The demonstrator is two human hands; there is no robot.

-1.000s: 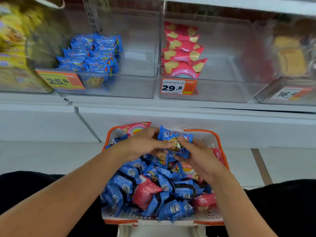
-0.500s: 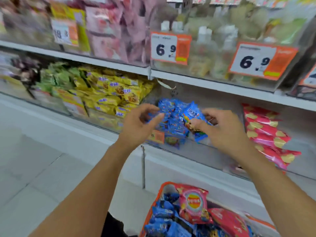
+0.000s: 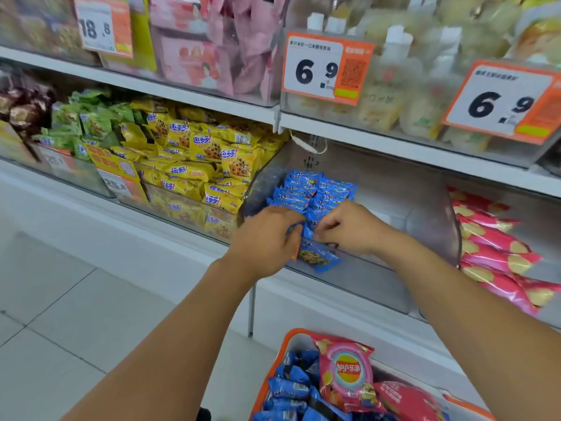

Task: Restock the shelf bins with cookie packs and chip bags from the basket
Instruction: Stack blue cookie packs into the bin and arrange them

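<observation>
Hands: both reach into the clear shelf bin (image 3: pixel 431 220), close together at its front edge.
Left hand (image 3: pixel 267 238): fingers curled over blue cookie packs (image 3: pixel 315 192); its grip is probably closed on one, though the knuckles hide it.
Right hand (image 3: pixel 346 229): fingers pinch a blue pack (image 3: pixel 318 256) tilting against the bin's front wall.
Basket (image 3: pixel 291 338): below, holding blue packs and pink chip bags (image 3: pixel 349 372).
Neighbours: yellow cookie packs (image 3: pixel 206 159) left, pink bags (image 3: pixel 491 238) right.

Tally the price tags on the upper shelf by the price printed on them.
18.8 tag: 1
6.9 tags: 2
Total: 3
</observation>
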